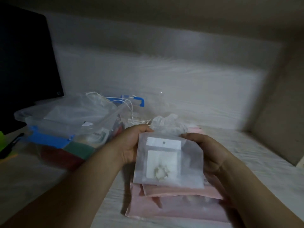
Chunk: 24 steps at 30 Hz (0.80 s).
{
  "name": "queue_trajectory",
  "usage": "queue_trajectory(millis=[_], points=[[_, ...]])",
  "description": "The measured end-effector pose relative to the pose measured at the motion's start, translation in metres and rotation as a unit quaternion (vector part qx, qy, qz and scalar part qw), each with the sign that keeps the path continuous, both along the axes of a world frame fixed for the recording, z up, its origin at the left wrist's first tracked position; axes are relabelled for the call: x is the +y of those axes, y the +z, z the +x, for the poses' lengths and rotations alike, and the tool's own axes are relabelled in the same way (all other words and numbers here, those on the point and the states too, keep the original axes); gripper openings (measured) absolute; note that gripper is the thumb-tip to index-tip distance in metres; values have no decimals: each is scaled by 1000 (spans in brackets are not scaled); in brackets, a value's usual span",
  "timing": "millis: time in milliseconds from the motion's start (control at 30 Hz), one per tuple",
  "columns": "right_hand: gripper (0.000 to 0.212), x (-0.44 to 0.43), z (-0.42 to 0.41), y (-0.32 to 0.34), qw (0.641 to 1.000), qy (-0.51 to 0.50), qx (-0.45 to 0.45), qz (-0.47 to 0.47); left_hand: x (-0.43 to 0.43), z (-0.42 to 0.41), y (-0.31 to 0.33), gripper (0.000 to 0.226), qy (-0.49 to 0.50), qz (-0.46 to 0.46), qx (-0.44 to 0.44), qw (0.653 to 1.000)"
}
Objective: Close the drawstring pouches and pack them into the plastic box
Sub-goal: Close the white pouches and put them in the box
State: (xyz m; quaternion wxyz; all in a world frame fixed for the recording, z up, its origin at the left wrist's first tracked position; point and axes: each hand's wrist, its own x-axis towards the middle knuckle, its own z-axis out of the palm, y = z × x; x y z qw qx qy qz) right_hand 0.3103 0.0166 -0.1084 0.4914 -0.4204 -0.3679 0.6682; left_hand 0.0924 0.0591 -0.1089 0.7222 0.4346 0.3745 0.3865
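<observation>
Beside the plastic box [57, 127], left hand [130, 145] and right hand [209, 153] grip a white pouch [167, 162] by its edges.

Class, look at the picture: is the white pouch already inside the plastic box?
No, the left hand and right hand hold the white pouch over pink pouches, beside the plastic box.

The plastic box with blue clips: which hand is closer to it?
Left. The left hand holds the white pouch at its edge beside the box; the right hand holds the other edge, farther right.
</observation>
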Motion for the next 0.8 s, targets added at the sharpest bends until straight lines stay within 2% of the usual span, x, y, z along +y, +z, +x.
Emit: queue_trajectory(millis=[100,233,367,467,600,800], points=[[31,2,0,-6,998,-2,-56,29,2,3,-4,17,50,57,-10,997],[34,5,-1,-7,996,-52,-42,61,10,5,-15,18,68,128,41,989],[32,15,-5,-6,985,-107,-85,110,14,7,-22,25,35,146,69,986],[47,14,-6,-9,987,-109,-46,105,15,7,-22,21,62,149,50,986],[31,3,-6,-11,996,-58,19,64,13,6,-22,19,76,125,9,989],[35,3,-6,-14,991,-90,35,96,15,6,-22,21,70,111,0,991]])
